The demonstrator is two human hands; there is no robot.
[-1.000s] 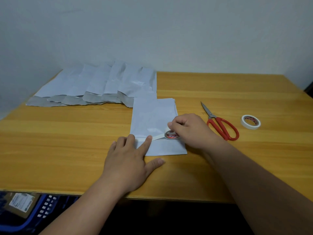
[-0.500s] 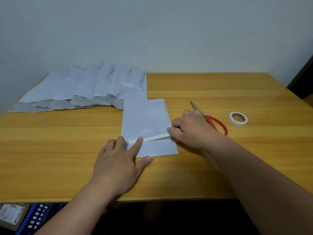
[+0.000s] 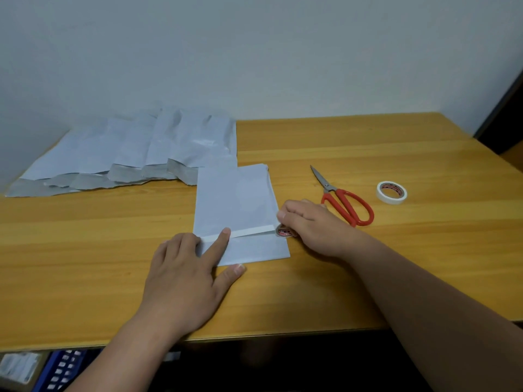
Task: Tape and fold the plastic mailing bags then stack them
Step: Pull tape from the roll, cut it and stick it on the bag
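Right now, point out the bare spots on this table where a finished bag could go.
Bare wood lies along the back edge of the table right of the spread bags, past the spare tape roll at far right, and on the near left, between the spread bags and the left hand. Crowded: the middle, around the bag being taped, right hand and scissors.

- No text, brand or number can be read anywhere.
- The small tape roll (image 3: 283, 231), gripped by the right hand (image 3: 312, 226), has red and dark print on its core, too small and blurred to make out.
- The spare tape roll (image 3: 391, 192) on the table (image 3: 396, 250) carries red print inside its ring, also illegible.
- A label (image 3: 18, 366) on a box below the table edge shows only grey smears.
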